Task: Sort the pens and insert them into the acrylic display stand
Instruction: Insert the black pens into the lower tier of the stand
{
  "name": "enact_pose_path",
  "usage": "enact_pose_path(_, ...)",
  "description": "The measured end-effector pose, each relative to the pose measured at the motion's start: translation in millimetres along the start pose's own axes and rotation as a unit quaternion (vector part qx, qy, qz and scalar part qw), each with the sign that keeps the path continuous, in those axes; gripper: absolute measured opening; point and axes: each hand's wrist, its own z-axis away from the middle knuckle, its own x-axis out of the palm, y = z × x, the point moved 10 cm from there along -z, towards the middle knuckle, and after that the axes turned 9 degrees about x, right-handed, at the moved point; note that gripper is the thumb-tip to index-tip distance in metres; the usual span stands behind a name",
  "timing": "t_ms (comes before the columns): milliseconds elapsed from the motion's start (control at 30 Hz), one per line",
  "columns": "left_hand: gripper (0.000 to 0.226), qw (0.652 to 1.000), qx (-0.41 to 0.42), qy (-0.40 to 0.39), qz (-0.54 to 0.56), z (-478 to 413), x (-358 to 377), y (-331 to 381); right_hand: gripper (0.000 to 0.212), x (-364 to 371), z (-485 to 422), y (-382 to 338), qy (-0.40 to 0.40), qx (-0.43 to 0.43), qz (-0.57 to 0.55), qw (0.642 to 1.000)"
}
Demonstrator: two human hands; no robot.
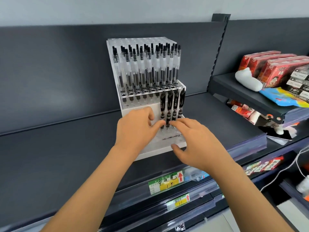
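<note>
1. The dark grey shelf (58,148) takes up most of the view, and it's what everything sits on.
2. The acrylic display stand (156,149) is in the middle of that shelf. It's stepped, with a tall back tier and a lower front tier full of holes.
3. There's a stack of red boxes (270,67) on the next shelf over to the right, well apart from the stand.
4. The left hand (135,129) is over the front tier with its fingers curled. The thumb reaches right up to the bottom of the leftmost black pen, but honestly I can't tell if it's actually gripping it.
5. The right hand (197,143) is loose, with the fingers mostly straight. The tips touch the base of the second black pen, the thumb hangs apart near the stand's front edge, and it's holding nothing.
6. The clear pens (147,67) stand upright in a packed bunch in the back tier.
7. Four black pens (169,104) are upright in a row on the right side of the front tier.
8. A green and yellow price label (167,182) is on the shelf edge below.
</note>
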Motion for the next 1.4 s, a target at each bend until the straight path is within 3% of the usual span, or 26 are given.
enact_pose_path(167,0.037,0.983,0.005,0.076,-0.169,58,-62,-27,0.057,1,-1,-63,0.047,-0.111,-0.054,0.991)
enact_pose_path(300,0.057,0.953,-0.074,0.008,-0.293,119,-94,-85,0.060,21,6,-145,0.038,-0.190,-0.074,0.978)
enact_pose_path(533,0.071,0.912,-0.210,-0.048,-0.349,254,-177,-213,0.063,69,38,-316,-0.040,-0.263,-0.030,0.964)
enact_pose_path(633,0.081,0.903,-0.251,-0.073,-0.341,304,-213,-271,0.062,88,50,-388,-0.052,-0.250,-0.035,0.966)
enact_pose_path(800,0.072,0.897,-0.261,-0.118,-0.338,354,-248,-357,0.052,111,55,-488,-0.071,-0.215,-0.041,0.973)
enact_pose_path(1033,0.061,0.919,-0.255,-0.099,-0.285,346,-272,-449,0.040,139,13,-558,-0.102,-0.109,-0.082,0.985)
enact_pose_path(1233,0.045,0.942,-0.294,-0.014,-0.161,328,-283,-523,0.049,186,-52,-607,-0.165,0.011,-0.126,0.978)
enact_pose_path(1400,0.042,0.952,-0.277,0.001,-0.128,301,-295,-564,0.068,216,-92,-642,-0.172,0.079,-0.130,0.973)
